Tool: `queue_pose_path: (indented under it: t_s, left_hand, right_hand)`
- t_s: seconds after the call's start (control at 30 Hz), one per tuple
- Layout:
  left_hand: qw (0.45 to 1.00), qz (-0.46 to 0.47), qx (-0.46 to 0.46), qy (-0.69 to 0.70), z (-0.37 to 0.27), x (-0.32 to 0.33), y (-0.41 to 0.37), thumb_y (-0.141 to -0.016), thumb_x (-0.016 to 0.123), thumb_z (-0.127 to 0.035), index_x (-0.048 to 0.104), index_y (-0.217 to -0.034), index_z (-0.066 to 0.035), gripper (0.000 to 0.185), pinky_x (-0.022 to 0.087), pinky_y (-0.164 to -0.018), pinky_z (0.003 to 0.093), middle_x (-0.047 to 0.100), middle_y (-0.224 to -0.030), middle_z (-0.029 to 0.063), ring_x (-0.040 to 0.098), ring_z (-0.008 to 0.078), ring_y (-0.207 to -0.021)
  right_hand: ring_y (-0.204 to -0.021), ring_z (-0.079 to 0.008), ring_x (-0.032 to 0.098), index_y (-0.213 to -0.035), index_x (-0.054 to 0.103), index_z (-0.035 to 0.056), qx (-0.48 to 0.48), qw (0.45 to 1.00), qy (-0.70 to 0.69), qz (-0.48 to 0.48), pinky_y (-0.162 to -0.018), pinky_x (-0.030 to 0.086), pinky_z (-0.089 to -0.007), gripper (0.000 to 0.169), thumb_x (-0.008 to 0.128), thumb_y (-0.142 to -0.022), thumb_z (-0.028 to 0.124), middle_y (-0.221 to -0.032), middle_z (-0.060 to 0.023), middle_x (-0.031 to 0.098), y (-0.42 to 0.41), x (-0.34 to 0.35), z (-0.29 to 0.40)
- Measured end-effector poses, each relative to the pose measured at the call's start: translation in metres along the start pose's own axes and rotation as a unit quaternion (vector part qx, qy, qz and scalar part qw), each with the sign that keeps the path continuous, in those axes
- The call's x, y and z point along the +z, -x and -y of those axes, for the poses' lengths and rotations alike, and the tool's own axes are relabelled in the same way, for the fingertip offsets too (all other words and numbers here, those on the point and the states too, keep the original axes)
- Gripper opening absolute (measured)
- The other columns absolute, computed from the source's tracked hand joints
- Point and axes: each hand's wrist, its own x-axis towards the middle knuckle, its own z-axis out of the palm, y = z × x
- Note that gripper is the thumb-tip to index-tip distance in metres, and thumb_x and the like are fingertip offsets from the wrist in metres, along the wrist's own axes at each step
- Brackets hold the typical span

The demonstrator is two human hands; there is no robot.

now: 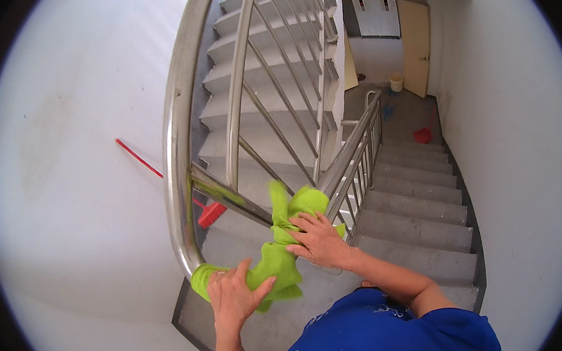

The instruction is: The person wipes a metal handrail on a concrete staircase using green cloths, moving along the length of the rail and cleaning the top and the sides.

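A bright green cloth (277,268) is draped along the corner of the metal stair handrail (174,148), covering the part between my hands. At the lower left bend, my left hand (235,291) presses the cloth around the rail, thumb spread to the right. My right hand (320,241) grips the bunched end of the cloth where the rail turns to the descending handrail (348,156). The rail under the cloth is hidden. A loose flap of cloth sticks up beyond my right hand and looks slightly blurred.
Behind the balusters (241,90), a red broom (211,214) leans on the left wall. Grey steps (416,220) descend on the right to a landing with a red dustpan (423,135), a pale bucket (396,83) and an open door (415,48). Another flight (264,74) rises at the left.
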Motion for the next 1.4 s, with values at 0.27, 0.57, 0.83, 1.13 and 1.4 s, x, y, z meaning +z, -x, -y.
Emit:
queue_pose_path:
  t_s: [0.27, 0.57, 0.83, 1.13, 1.4]
  left_hand:
    - [0.998, 0.034, 0.042, 0.02, 0.002, 0.001, 0.006, -0.063, 0.078, -0.055, 0.065, -0.11, -0.01, 0.066, 0.047, -0.075, 0.0422, 0.066, -0.078, 0.0126, 0.064, 0.0311, -0.072]
    - [0.999, 0.044, -0.005, 0.011, -0.008, 0.002, 0.006, -0.057, 0.081, -0.052, 0.067, -0.106, -0.011, 0.066, 0.044, -0.076, 0.0394, 0.066, -0.091, 0.0079, 0.062, 0.0281, -0.077]
    - [0.998, -0.056, 0.011, 0.025, -0.006, 0.011, 0.008, -0.058, 0.08, -0.053, 0.069, -0.095, -0.01, 0.057, 0.046, -0.071, 0.0382, 0.065, -0.073, 0.0076, 0.064, 0.0261, -0.07]
    - [0.998, -0.067, -0.007, 0.015, -0.006, 0.015, 0.013, -0.057, 0.08, -0.055, 0.069, -0.093, -0.01, 0.058, 0.044, -0.071, 0.0384, 0.062, -0.07, 0.007, 0.061, 0.0278, -0.068]
    - [0.998, -0.063, -0.013, 0.023, -0.008, 0.012, 0.011, -0.058, 0.08, -0.055, 0.069, -0.094, -0.011, 0.058, 0.044, -0.073, 0.0386, 0.063, -0.072, 0.0069, 0.062, 0.0272, -0.069]
  right_hand:
    - [-0.127, -0.0405, 0.039, -0.124, 0.062, 0.0184, 0.023, 0.998, -0.04, -0.034, -0.104, 0.034, -0.0494, 0.041, 0.057, -0.09, 0.043, -0.139, -0.0152, 0.043, -0.001, -0.007, 0.013]
    - [-0.138, -0.0443, 0.027, -0.127, 0.059, 0.0148, 0.2, 0.957, -0.146, -0.148, -0.112, 0.023, -0.0526, 0.04, 0.056, -0.093, 0.036, -0.15, -0.0187, 0.031, 0.0, 0.082, -0.123]
    - [-0.134, -0.0362, 0.035, -0.104, 0.066, 0.0066, 0.36, 0.828, -0.307, -0.3, -0.112, 0.025, -0.043, 0.025, 0.058, -0.091, 0.026, -0.147, -0.0205, 0.035, -0.025, 0.11, -0.158]
    - [-0.14, -0.0286, 0.029, -0.123, 0.056, 0.0013, 0.278, 0.783, -0.503, -0.238, -0.115, 0.02, -0.0368, 0.035, 0.046, -0.09, 0.005, -0.151, -0.0145, 0.032, 0.047, 0.056, 0.011]
    - [-0.126, -0.0264, 0.044, -0.144, 0.026, 0.0002, 0.314, 0.86, -0.368, -0.161, -0.105, 0.037, -0.0356, 0.083, 0.066, -0.072, -0.003, -0.137, -0.0158, 0.04, 0.053, 0.075, -0.024]
